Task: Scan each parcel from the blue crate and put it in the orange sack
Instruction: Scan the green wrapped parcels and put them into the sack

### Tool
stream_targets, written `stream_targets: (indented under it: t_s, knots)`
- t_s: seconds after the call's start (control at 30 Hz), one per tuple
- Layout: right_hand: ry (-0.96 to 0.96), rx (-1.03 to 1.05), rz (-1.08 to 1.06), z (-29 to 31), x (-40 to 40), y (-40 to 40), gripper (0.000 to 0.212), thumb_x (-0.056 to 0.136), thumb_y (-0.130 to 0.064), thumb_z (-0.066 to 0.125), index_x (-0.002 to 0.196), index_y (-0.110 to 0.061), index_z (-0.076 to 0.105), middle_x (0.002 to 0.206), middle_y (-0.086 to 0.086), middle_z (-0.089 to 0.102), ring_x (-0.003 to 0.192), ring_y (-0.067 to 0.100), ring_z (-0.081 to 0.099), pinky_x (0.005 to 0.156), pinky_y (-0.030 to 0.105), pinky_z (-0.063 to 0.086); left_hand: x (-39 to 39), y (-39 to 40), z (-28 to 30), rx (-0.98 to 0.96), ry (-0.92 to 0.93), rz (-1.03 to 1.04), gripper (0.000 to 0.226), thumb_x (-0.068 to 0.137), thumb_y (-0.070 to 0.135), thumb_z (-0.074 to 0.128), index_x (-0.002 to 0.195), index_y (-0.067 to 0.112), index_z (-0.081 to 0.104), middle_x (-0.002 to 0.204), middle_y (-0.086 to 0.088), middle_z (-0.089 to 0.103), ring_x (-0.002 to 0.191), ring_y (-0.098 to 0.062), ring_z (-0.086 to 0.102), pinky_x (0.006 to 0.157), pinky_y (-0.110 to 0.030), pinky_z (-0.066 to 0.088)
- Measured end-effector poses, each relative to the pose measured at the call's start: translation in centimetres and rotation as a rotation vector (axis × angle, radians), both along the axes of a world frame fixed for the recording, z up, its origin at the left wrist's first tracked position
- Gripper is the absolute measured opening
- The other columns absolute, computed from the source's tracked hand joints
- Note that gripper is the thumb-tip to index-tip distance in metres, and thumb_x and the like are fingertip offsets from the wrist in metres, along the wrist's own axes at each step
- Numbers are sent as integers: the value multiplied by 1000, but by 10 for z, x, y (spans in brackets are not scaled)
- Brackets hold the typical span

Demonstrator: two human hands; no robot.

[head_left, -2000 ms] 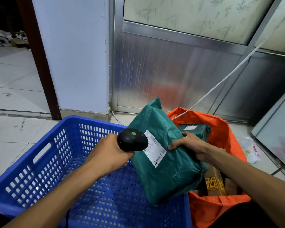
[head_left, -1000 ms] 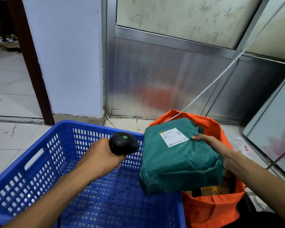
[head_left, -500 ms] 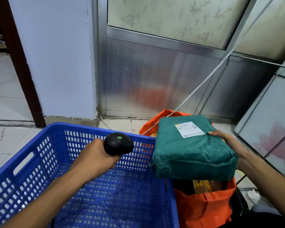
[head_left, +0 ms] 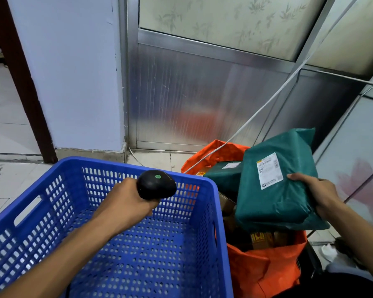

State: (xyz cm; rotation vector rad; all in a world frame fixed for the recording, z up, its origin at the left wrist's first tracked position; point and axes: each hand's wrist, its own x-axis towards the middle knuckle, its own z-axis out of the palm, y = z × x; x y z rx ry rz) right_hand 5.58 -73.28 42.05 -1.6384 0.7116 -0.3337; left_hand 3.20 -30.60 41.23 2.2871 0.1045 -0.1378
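Note:
My right hand (head_left: 317, 193) grips a green plastic-wrapped parcel (head_left: 274, 203) by its right edge, white label facing up, held tilted over the open orange sack (head_left: 261, 267). Inside the sack lie another green parcel (head_left: 224, 175) and brown cartons (head_left: 261, 239). My left hand (head_left: 127, 201) holds a black barcode scanner (head_left: 156, 187) with a green dot, above the blue crate (head_left: 211, 211). No parcel shows on the crate's perforated floor.
A white cord (head_left: 267, 102) runs diagonally from the upper right down into the sack's mouth. A metal-framed partition (head_left: 181, 93) and a pale wall column (head_left: 73, 72) stand behind. Glass panels (head_left: 353, 158) close off the right. Tiled floor lies at left.
My right hand has carried the green parcel from over the crate rightward to above the sack, turning its label up. The scanner hand stayed over the crate.

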Motion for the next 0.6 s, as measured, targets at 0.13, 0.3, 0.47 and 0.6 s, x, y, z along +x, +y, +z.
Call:
stream_targets:
  t_s: [0.13, 0.3, 0.47, 0.6]
  knots:
    - [40, -53, -36, -19, 7, -12, 40, 74, -20, 85, 103, 0, 67, 85, 11, 69, 72, 23, 66, 60, 28, 49, 0, -4, 1, 4, -3, -4, 20, 83, 25, 77, 68, 13, 70, 59, 4, 73, 48, -10, 63, 69, -36, 59]
    - [54, -2, -42, -34, 25, -21, 60, 61, -31, 91, 105, 4, 69, 99, 17, 73, 85, 30, 71, 78, 37, 57, 3, -6, -2, 9, -8, -7, 19, 83, 26, 77, 68, 14, 72, 60, 3, 74, 53, -14, 67, 73, -41, 62]
    - [52, 10, -25, -42, 51, -18, 68, 57, -41, 91, 107, -1, 66, 103, 16, 73, 91, 32, 72, 89, 45, 58, 7, -7, -5, -2, -21, -6, 15, 82, 24, 78, 73, 15, 71, 61, 3, 74, 45, -7, 61, 65, -36, 59]
    - [81, -20, 15, -46, 69, -18, 78, 64, -45, 87, 124, -1, 62, 110, 14, 71, 95, 31, 70, 84, 40, 57, 8, -5, -7, -11, -13, 2, 19, 81, 23, 78, 68, 13, 71, 60, -2, 73, 46, -14, 60, 63, -41, 59]
